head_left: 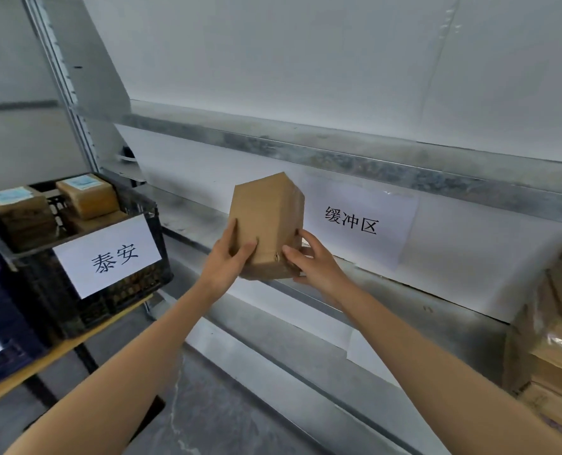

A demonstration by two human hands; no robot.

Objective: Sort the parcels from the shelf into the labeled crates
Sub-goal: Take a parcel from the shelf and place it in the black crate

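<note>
A brown cardboard parcel (266,215) is held up in front of the metal shelf (388,303), tilted with a corner pointing up. My left hand (230,257) grips its lower left side, thumb on the front face. My right hand (309,257) grips its lower right corner from the other side. At the left stands a black crate (128,284) with a white label reading 泰安 (109,254); it holds several brown parcels (86,195) with blue-white stickers on top.
A white sign reading 缓冲区 (355,221) hangs on the shelf's back panel. More brown parcels (549,330) are stacked at the right edge. A dark blue crate (0,333) sits at the far left on a wooden board (59,353). Grey floor lies below.
</note>
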